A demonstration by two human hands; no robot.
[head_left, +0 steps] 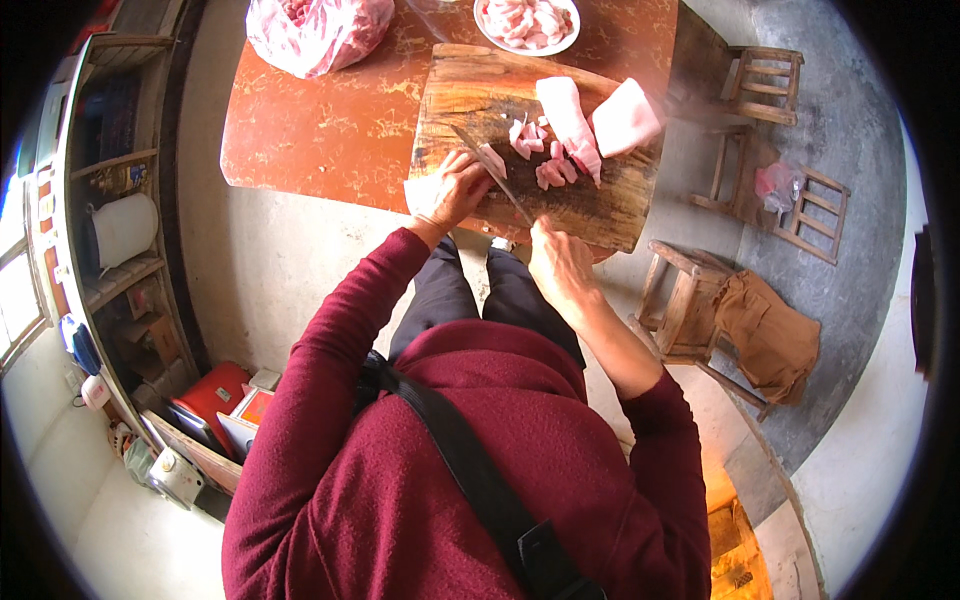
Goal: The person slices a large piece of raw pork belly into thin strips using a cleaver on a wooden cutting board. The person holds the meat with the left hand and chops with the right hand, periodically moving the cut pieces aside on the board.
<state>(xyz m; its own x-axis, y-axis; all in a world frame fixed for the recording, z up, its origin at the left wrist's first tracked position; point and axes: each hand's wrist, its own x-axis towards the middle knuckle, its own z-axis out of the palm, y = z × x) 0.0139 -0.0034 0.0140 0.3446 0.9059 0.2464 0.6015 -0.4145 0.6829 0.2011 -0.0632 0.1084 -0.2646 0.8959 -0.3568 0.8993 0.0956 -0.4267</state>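
Note:
My right hand [562, 262] is closed round the handle of a knife [492, 174]. Its long blade slants up and left over the wooden cutting board [450, 95]. On the blade's left side my left hand [455, 190] rests at the board's near left edge, fingers curled together; what lies under them is hidden. A small pale piece of meat [496, 157] shows against the blade's right side. Several cut pieces of pink meat [556, 170] lie mid-board, beside a long strip of meat [566, 112] and a thick pale slab [627, 118].
The board lies on a reddish-brown table [300, 130]. Farther back are a plastic bag of meat [318, 35] and a white bowl of cut meat [528, 45]. Wooden chairs [680, 290] stand to the right, one draped with brown cloth [770, 335]. Shelving [120, 160] lines the left.

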